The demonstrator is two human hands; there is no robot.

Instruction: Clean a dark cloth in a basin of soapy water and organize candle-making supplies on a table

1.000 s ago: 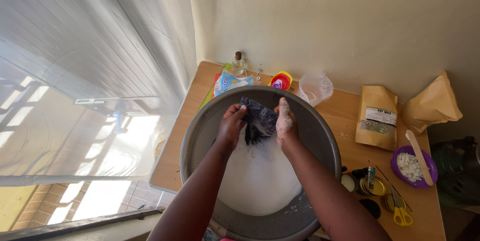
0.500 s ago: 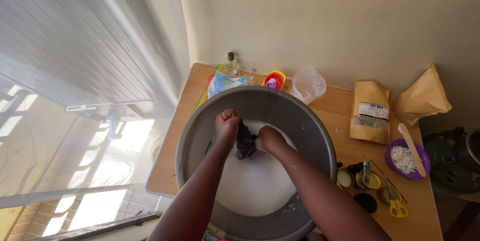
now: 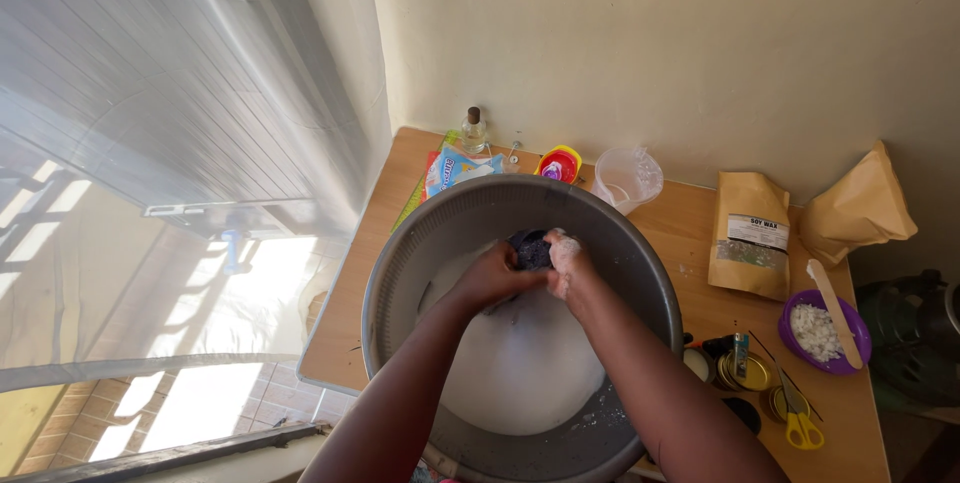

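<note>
Head view, one entry.

Centre of frame: large grey metal basin (image 3: 400,273) holding white soapy water (image 3: 520,363); it covers most of the left half of the wooden table (image 3: 690,233), its near rim at or past the table's front edge.

Upper middle of the basin: dark wet cloth (image 3: 530,248), bunched between both hands just above the suds. Left hand (image 3: 495,278), fingers closed around the cloth from the left. Right hand (image 3: 565,263), sudsy, fingers curled shut on the cloth from the right. Hands touching.

Far table edge, against the wall: small glass bottle (image 3: 474,131), blue-and-white sachet (image 3: 455,171), red and yellow toy cup (image 3: 560,163), clear plastic cup (image 3: 627,179).

Right of the basin: two brown paper bags (image 3: 750,243), purple bowl (image 3: 825,333) of white flakes with a wooden stick (image 3: 835,298) across it, small tins (image 3: 745,373), yellow-handled scissors (image 3: 795,418).

Open room: a bare strip of table between basin and bags; white curtain (image 3: 170,143) close on the left.
</note>
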